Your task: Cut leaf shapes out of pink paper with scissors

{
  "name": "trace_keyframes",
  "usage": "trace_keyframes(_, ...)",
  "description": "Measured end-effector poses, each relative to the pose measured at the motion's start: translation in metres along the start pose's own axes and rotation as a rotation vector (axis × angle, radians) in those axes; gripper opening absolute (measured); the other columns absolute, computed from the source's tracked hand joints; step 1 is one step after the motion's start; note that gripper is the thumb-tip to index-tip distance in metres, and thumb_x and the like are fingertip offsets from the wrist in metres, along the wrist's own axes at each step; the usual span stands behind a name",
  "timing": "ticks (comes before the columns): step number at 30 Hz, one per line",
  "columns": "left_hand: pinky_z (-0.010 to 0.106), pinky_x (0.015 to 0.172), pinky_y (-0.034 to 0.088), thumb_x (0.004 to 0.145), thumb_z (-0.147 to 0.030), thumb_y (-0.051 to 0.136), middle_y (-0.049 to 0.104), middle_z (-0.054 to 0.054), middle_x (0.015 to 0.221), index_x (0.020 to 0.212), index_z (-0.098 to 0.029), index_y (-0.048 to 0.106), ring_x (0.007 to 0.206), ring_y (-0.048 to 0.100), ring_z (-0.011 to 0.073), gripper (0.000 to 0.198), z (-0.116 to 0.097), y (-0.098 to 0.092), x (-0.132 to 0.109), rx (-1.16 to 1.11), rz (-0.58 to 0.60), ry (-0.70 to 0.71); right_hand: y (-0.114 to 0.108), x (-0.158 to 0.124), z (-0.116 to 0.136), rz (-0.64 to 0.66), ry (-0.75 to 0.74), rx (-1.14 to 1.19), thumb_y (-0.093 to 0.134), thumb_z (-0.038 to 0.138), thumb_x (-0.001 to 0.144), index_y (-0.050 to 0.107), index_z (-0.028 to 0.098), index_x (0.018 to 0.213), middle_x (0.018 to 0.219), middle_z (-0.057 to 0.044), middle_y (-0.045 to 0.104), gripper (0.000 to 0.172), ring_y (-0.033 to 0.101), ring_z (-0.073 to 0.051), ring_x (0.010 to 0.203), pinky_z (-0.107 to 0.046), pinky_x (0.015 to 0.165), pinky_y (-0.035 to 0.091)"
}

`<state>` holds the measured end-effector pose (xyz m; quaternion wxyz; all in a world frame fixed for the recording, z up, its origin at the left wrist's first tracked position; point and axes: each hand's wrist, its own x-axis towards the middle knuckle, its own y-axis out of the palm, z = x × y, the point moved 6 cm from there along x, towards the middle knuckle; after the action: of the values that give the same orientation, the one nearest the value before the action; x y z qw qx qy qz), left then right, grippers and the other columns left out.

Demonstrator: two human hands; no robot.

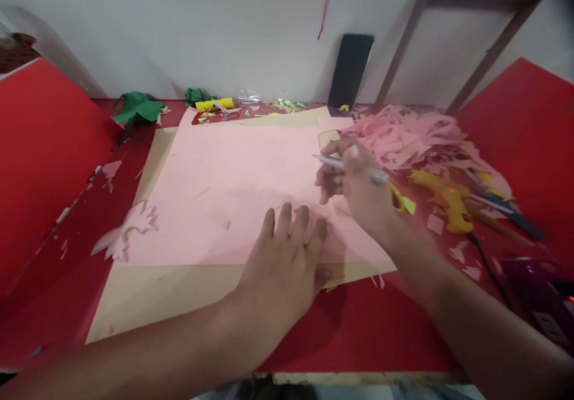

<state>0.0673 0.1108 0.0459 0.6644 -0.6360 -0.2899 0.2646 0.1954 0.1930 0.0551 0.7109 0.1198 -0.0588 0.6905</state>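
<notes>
My left hand point(287, 250) lies palm down with its fingers spread on a large sheet of pink paper point(224, 173). Something between the thumb and the sheet's lower edge is in shadow. My right hand point(354, 179) is closed around a slim grey pen point(328, 161), held off the paper with its tip pointing left. Beneath the pink sheet is a larger beige sheet point(170, 292), showing at the left and front. A pink cut-out with a jagged outline point(128, 229) rests across the left edge of the pink sheet. Yellow scissor handles point(396, 198) show partly behind my right wrist.
Pink paper strips point(408, 134) are heaped at the back right, near a yellow glue gun point(443, 200). A dark phone point(352, 71) leans on the wall beside a frame point(403, 47). Green paper point(139, 108) lies back left. Red panels point(49, 167) flank the table.
</notes>
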Motion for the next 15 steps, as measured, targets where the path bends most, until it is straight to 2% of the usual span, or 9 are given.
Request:
trace_keyframes(2, 0.064, 0.113, 0.035, 0.094, -0.054, 0.055, 0.043, 0.027, 0.155, 0.154, -0.009, 0.042, 0.141, 0.04, 0.0502, 0.076, -0.006, 0.009, -0.003, 0.028, 0.065, -0.024, 0.011, 0.007, -0.008, 0.047, 0.003, -0.038, 0.058, 0.063, 0.093, 0.061, 0.021, 0.089, 0.068, 0.003, 0.058, 0.042, 0.051, -0.01, 0.049, -0.024, 0.044, 0.041)
trace_keyframes(5, 0.066, 0.113, 0.036, 0.095, -0.056, 0.051, 0.041, 0.028, 0.157, 0.155, -0.009, 0.042, 0.142, 0.038, 0.0532, 0.077, -0.009, 0.019, -0.008, 0.022, 0.124, -0.018, 0.027, 0.008, -0.018, 0.106, -0.004, -0.172, 0.057, 0.065, 0.092, 0.062, 0.018, 0.068, 0.055, 0.004, 0.048, 0.053, 0.045, -0.009, 0.049, -0.023, 0.046, 0.035)
trace_keyframes(7, 0.069, 0.112, 0.034, 0.095, -0.057, 0.05, 0.039, 0.026, 0.159, 0.154, -0.012, 0.043, 0.143, 0.036, 0.0548, 0.075, -0.009, 0.022, -0.01, 0.017, 0.11, -0.017, 0.034, 0.006, -0.025, 0.1, 0.041, -0.192, 0.054, 0.065, 0.094, 0.059, 0.019, 0.064, 0.047, 0.005, 0.042, 0.055, 0.039, -0.008, 0.045, -0.024, 0.044, 0.031)
trace_keyframes(9, 0.074, 0.111, 0.032, 0.095, -0.058, 0.05, 0.038, 0.025, 0.16, 0.155, -0.013, 0.043, 0.142, 0.035, 0.0567, 0.075, -0.008, 0.021, -0.011, 0.019, 0.071, -0.031, 0.039, 0.005, -0.031, 0.098, 0.069, -0.171, 0.055, 0.058, 0.095, 0.055, 0.02, 0.065, 0.047, 0.007, 0.041, 0.048, 0.037, -0.008, 0.043, -0.023, 0.043, 0.029)
trace_keyframes(11, 0.075, 0.11, 0.032, 0.094, -0.058, 0.05, 0.038, 0.024, 0.161, 0.155, -0.014, 0.043, 0.142, 0.035, 0.0574, 0.076, -0.007, 0.021, -0.013, 0.01, 0.045, -0.046, 0.042, 0.006, -0.031, 0.09, 0.037, -0.187, 0.059, 0.048, 0.094, 0.049, 0.021, 0.064, 0.049, 0.007, 0.042, 0.041, 0.037, -0.008, 0.045, -0.022, 0.044, 0.03)
trace_keyframes(15, 0.072, 0.112, 0.033, 0.093, -0.06, 0.052, 0.04, 0.024, 0.159, 0.154, -0.013, 0.045, 0.143, 0.036, 0.0561, 0.077, -0.008, 0.024, -0.014, -0.014, 0.034, -0.06, 0.045, 0.006, -0.03, 0.074, -0.018, -0.277, 0.063, 0.037, 0.09, 0.045, 0.021, 0.059, 0.051, 0.007, 0.041, 0.04, 0.036, -0.007, 0.049, -0.022, 0.048, 0.033)
